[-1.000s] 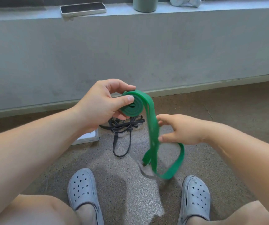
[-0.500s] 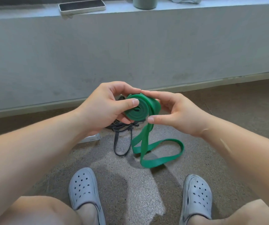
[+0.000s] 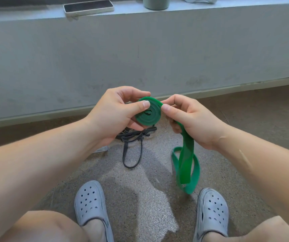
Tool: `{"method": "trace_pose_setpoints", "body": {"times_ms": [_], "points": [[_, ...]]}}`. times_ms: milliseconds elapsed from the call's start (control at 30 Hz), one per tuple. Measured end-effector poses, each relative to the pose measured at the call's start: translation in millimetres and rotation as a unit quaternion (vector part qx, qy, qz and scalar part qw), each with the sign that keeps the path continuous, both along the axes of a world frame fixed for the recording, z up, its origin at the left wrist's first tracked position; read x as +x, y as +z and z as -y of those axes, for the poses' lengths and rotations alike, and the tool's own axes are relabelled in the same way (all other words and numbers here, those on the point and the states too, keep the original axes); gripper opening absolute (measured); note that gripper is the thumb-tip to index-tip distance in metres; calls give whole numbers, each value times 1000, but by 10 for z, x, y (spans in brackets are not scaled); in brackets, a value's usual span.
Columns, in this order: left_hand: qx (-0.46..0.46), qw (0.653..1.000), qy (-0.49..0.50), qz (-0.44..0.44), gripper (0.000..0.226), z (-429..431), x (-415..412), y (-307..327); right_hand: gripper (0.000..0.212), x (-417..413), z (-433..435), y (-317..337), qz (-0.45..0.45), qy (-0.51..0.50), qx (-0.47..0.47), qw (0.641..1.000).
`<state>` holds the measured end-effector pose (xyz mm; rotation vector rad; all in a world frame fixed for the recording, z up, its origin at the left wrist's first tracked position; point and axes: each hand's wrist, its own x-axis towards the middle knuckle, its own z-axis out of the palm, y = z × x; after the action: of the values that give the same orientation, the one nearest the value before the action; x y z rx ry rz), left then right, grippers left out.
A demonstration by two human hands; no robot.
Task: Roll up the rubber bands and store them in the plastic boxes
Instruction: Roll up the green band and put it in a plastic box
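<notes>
Grip: left hand (image 3: 115,116) pinches green coil (image 3: 148,113) flat, thumb on face, fingers behind; judged to stop unwinding. Just right of coil, right hand (image 3: 192,123) pinches feed strand at rim, for tension. loose tail (image 3: 186,165) hangs below-right of coil. black band (image 3: 133,147) on floor (image 3: 140,198) below coil. wall (image 3: 140,58) beyond coil; open floor below. No box identifiable
</notes>
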<state>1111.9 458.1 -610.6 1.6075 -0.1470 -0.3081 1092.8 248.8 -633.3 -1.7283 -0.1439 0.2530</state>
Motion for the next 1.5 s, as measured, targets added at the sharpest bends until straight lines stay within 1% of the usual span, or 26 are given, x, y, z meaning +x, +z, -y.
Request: {"method": "trace_pose_setpoints", "body": {"times_ms": [100, 200, 267, 333, 400, 500, 600, 700, 800, 867, 933, 1033, 1067, 1133, 1200, 1267, 1333, 1400, 1500], "points": [[-24, 999, 20, -25, 17, 15, -18, 16, 14, -25, -27, 3, 32, -17, -23, 999], [-55, 996, 43, -56, 17, 55, -41, 41, 23, -65, -98, -23, 60, -69, -30, 995], [-71, 993, 56, -78, 16, 97, -62, 43, 27, -99, -164, -70, 65, -114, -7, 991], [-82, 990, 62, -95, 15, 130, -79, 30, 28, -128, -209, -110, 46, -154, 38, 986], [-98, 988, 64, -102, 14, 147, -88, 22, 25, -147, -231, -112, 31, -178, 75, 981], [-121, 985, 63, -105, 13, 154, -95, 28, 9, -175, -267, -66, 32, -201, 104, 973], [-142, 981, 67, -113, 13, 167, -103, 39, 6, -206, -296, -52, 28, -202, 141, 969], [-168, 976, 75, -120, 10, 181, -110, 23, 25, -243, -325, -62, 11, -196, 177, 965], [-164, 977, 44, -130, 8, 193, -131, -12, 29, -239, -322, -62, 15, -203, 190, 960], [-133, 981, 2, -139, 12, 160, -114, -19, 29, -206, -260, -36, 35, -194, 169, 966], [-79, 988, -34, -128, 18, 81, -59, -9, 30, -166, -158, 22, 49, -159, 120, 979], [16, 993, -87, -72, 24, -49, 9, 25, 29, -143, -33, 143, 20, -56, 54, 997], [37, 992, -108, -55, 26, -62, 12, 47, 28, -140, -12, 174, 9, -27, 42, 999], [60, 987, -141, -40, 38, -58, 4, 73, 24, -131, 2, 218, -5, -4, 29, 1000], [63, 986, -148, -34, 33, -36, -12, 90, 23, -118, 0, 219, -10, -15, 20, 1000], [59, 989, -134, -37, 27, -20, -27, 88, 19, -111, -11, 199, 10, -33, -8, 999], [45, 991, -114, -45, 25, -9, -48, 83, 18, -109, -23, 192, 19, -42, -11, 999], [20, 993, -98, -57, 22, -9, -61, 75, 22, -95, -14, 210, 16, -45, -5, 999], [-21, 996, -60, -66, 19, -17, -53, 79, 38, -71, 35, 195, 11, -33, -15, 999]]}}
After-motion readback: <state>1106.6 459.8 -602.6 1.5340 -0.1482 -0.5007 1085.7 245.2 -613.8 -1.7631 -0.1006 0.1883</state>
